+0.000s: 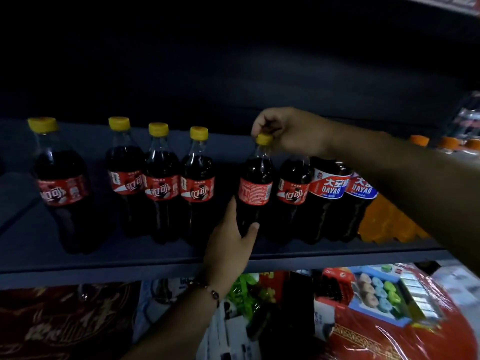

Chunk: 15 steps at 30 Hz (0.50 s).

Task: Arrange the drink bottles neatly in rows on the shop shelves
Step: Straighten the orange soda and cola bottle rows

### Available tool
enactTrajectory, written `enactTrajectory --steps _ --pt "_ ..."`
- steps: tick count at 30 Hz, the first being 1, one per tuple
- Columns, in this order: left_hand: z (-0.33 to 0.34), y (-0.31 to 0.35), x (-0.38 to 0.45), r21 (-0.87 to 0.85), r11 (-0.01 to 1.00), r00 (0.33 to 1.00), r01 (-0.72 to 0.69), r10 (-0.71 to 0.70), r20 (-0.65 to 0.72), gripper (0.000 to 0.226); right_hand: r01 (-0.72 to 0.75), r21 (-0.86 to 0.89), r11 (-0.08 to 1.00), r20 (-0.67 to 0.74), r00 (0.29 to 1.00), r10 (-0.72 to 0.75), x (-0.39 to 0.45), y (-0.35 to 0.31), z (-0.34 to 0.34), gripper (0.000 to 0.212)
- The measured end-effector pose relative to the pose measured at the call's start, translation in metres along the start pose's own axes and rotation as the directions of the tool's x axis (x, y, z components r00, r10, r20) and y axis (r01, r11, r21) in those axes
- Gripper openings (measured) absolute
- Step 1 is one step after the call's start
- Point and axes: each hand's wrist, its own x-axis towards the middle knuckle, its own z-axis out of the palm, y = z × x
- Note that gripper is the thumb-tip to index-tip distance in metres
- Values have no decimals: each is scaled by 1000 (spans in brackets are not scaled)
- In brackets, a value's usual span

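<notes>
Nearest the viewer, a forearm with a thin beaded bracelet (207, 288) on the wrist rises from the bottom edge to the left hand (230, 245). Its thumb and fingers curl round the lower body of a dark cola bottle with a red label and yellow cap (255, 193), the thumb tip pressed on the front of the plastic just below the label. The bottle stands upright near the front edge of a dark grey metal shelf (104, 266), with the back of its label turned outward.

The right hand (291, 131) comes in from the right, above the neighbouring bottles, and its fingertips pinch the yellow cap from above.

Just right of the gripping fingers, touching or nearly touching the held bottle, stands another red-labelled cola bottle (292, 193), then two dark bottles with red, white and blue labels (342, 189), packed side by side. Beyond them lies an orange shrink-wrapped pack (387, 222).

Left of the fingers there is a bare gap of shelf, then a tight group of three yellow-capped cola bottles (161, 183). A wider gap follows, then a lone cola bottle (61, 183) standing closer to the front edge.

Behind the row the shelf runs back bare into darkness. Under the shelf lip sit red gift boxes wrapped in clear film (389, 320).
</notes>
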Motion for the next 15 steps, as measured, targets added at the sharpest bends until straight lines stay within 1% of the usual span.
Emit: enactTrajectory --steps 3,6,8,10,11,13,15 --pt "7 1 4 -6 1000 999 5 -5 -49 78 -5 17 1000 -50 999 5 0 -1 4 22" --pt "14 5 2 110 992 989 55 -39 -142 82 25 -50 998 -130 991 -32 2 -4 9 23" --pt "19 8 -3 153 987 983 58 -31 -178 81 -11 -174 985 -148 989 -16 3 -5 8 32" --pt "22 9 -9 98 994 983 50 -32 -178 75 -36 -342 939 -121 993 -7 2 -8 4 35" --pt "23 8 -11 52 997 986 51 -42 -164 71 -24 -362 932 -102 995 -14 0 -9 2 32" --pt "23 7 -13 -22 998 991 56 -58 -121 64 5 -297 955 -57 998 -23 -3 -9 -1 28" --pt "21 6 -13 -49 998 993 40 -45 -105 67 4 -192 981 -26 1000 -9 -6 -6 -3 29"
